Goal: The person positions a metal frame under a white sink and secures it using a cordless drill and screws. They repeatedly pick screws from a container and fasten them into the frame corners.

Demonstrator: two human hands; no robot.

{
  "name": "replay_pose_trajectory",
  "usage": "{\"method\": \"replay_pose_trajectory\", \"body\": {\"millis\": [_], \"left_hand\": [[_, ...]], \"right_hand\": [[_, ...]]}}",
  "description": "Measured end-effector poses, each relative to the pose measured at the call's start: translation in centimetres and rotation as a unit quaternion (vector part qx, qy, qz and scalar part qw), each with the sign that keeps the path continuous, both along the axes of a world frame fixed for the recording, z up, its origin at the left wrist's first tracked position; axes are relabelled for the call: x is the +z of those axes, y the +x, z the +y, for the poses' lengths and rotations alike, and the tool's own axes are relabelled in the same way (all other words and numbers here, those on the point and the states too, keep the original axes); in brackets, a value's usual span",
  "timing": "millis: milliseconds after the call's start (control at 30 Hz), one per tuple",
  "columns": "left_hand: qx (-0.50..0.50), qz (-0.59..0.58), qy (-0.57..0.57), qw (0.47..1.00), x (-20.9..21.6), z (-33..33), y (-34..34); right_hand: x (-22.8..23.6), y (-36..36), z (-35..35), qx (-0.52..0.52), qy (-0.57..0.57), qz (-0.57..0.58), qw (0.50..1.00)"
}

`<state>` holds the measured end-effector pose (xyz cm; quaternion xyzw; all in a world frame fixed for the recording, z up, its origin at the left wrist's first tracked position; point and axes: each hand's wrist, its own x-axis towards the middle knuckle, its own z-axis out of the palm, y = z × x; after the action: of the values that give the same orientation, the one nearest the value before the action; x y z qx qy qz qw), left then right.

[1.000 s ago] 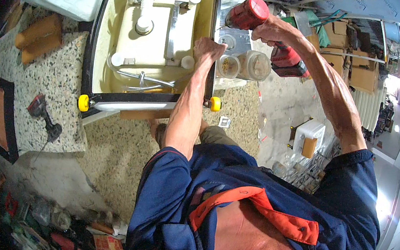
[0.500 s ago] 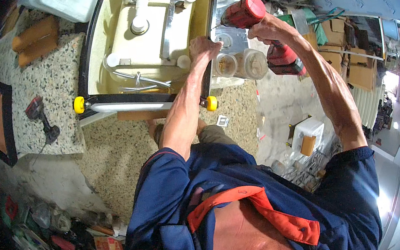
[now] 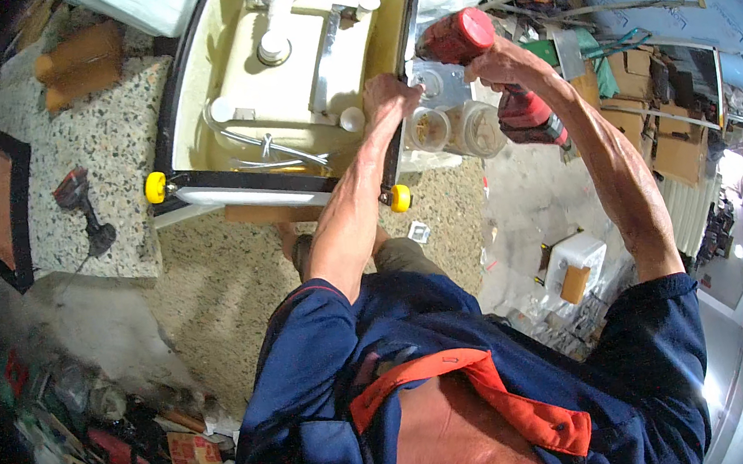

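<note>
A cream-coloured basin-like body in a black frame (image 3: 292, 179) stands before me, with white pipework (image 3: 275, 46) and loose braided hoses (image 3: 275, 147) inside. My left hand (image 3: 389, 100) is closed on the frame's right side, its fingertips partly hidden. On the outer side of that same edge, my right hand (image 3: 504, 66) grips a red cordless drill (image 3: 459, 36) by its handle. The drill's nose points left and is close to the frame. I cannot make out whether its tip touches. Clear round tubs (image 3: 475, 128) stand just below the drill, one with small yellowish pieces.
Yellow wheels (image 3: 156, 188) sit at the frame's near corners. A speckled stone slab (image 3: 121, 169) on the left carries a second drill (image 3: 85, 212) and brown cardboard (image 3: 79, 65). Cardboard boxes (image 3: 677, 138) are stacked at right; a white container (image 3: 577, 262) stands on the floor.
The view has shifted a little, moving the frame rightward and down in the picture. The drill is now nearer the frame's right edge. My left hand keeps its place on the frame.
</note>
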<state>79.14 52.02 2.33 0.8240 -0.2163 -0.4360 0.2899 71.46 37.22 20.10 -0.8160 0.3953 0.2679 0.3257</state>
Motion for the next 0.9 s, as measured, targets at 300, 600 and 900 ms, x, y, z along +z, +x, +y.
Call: {"method": "replay_pose_trajectory", "body": {"millis": [300,600,900], "left_hand": [[0.163,-0.047,-0.218,0.961,0.8,-2.6,-1.6],[0.119,-0.289,-0.494,0.811,1.7,-1.4,2.3],[0.024,-0.241,-0.453,0.858,18.4,-0.2,2.2]], "right_hand": [[-0.1,-1.2,-1.2,0.179,0.054,-0.184,0.965],[4.9,2.0,-0.6,0.070,-0.038,0.011,0.997],[0.2,-12.9,-1.6,-0.198,0.184,-0.372,0.888]]}}
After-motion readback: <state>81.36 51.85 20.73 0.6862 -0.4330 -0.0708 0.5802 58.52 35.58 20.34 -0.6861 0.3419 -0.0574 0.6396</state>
